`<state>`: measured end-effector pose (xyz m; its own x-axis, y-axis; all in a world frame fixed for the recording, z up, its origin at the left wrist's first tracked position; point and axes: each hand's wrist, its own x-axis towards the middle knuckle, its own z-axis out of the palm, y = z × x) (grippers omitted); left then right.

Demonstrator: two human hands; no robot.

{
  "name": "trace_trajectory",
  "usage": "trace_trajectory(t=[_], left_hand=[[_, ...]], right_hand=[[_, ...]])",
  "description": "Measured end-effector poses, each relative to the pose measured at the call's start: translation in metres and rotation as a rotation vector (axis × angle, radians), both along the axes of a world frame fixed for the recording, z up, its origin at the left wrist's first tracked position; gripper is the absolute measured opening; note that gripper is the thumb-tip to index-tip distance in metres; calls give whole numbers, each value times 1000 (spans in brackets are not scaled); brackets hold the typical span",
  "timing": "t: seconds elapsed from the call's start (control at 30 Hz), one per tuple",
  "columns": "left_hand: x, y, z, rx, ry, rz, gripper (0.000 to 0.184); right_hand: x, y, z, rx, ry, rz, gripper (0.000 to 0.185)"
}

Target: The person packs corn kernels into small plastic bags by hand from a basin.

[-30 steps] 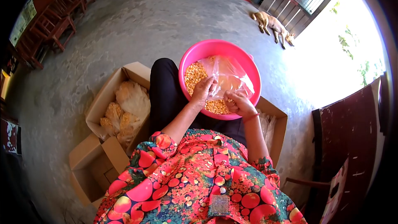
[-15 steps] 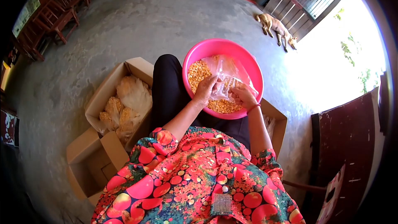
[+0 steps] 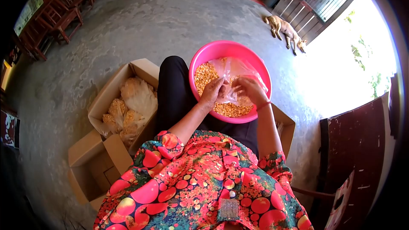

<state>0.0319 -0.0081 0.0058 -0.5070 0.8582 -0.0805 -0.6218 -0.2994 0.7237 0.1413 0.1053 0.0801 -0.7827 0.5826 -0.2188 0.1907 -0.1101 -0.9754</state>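
A pink plastic basin (image 3: 195,61) rests on my lap with loose yellow corn kernels (image 3: 232,110) in it. A clear plastic bag (image 3: 232,66) lies over the kernels, spread toward the basin's far right wall. My left hand (image 3: 211,93) pinches the near left edge of this bag between thumb and fingers. Facing it, my right hand (image 3: 251,89) is over the bag, its fingers bent against the film close to the left fingertips. The palm side of the right hand is partly hidden.
Left of my leg stands a cardboard box (image 3: 145,73) with several filled plastic bags (image 3: 138,93). Another open cardboard box (image 3: 94,172) is nearer me. A third box (image 3: 284,123) is partly hidden at right. A dog (image 3: 286,30) lies by the doorway; wooden chairs (image 3: 57,19) line the wall.
My right hand has moved up and slightly right from the lower part of the bag, its fingers now higher. My left hand keeps its pinch in nearly the same place.
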Motion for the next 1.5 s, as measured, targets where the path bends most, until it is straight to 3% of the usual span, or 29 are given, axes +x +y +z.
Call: trace_trajectory(t=[0.07,0.13,0.2,0.27,0.3,0.43,0.5,0.7,0.73,0.8,0.83,0.9,0.93,1.03,1.07,1.13,1.27,1.33,1.47,1.5], left_hand=[[-3,2,-6,85,-37,-44,22],[-5,3,-8,167,-72,-88,22],[-4,2,-4,129,-61,-67,22],[-3,0,0,150,-55,-78,22],[-4,0,0,173,-50,-88,23],[-3,3,-6,138,-32,-74,24],[-4,4,-7,130,-78,-122,24],[-3,6,-9,75,6,-82,23],[-2,5,-6,72,4,-79,23],[-2,2,-1,94,-28,-85,22],[-2,3,-2,53,24,-50,22],[-3,3,-3,45,3,-69,21],[-3,3,-2,43,-3,-69,21],[-3,1,-3,32,-3,-72,21],[-2,2,-3,19,3,-52,21],[-1,2,-1,2,5,-35,21],[-2,3,1,54,-37,-103,20],[-3,1,0,30,-2,-85,20],[-5,4,-4,42,28,-47,21],[-4,5,-7,65,-7,-54,22]], right_hand=[[7,-16,5,97,-327,386,23],[7,-31,-8,238,-445,547,22],[7,-36,-39,280,-457,534,23],[6,-31,-84,943,-270,380,27],[5,-35,-90,1006,-337,378,33],[-1,-40,-91,1010,-377,459,32],[-3,-45,-77,742,-529,637,34],[0,-34,-92,822,-483,591,32],[1,-34,-93,630,-356,531,28],[3,-33,-75,376,-439,462,25],[5,-35,-66,382,-440,440,25],[10,-38,-57,78,-309,369,25],[12,-34,-66,81,-307,357,25],[14,-27,-86,674,48,435,27],[14,-26,-88,674,48,429,27],[12,-32,-68,55,-410,317,25],[15,-30,-69,89,-359,299,19],[24,-26,-75,907,-2,409,34],[28,-29,-68,791,-36,362,30],[25,-33,-64,400,-102,285,29]])
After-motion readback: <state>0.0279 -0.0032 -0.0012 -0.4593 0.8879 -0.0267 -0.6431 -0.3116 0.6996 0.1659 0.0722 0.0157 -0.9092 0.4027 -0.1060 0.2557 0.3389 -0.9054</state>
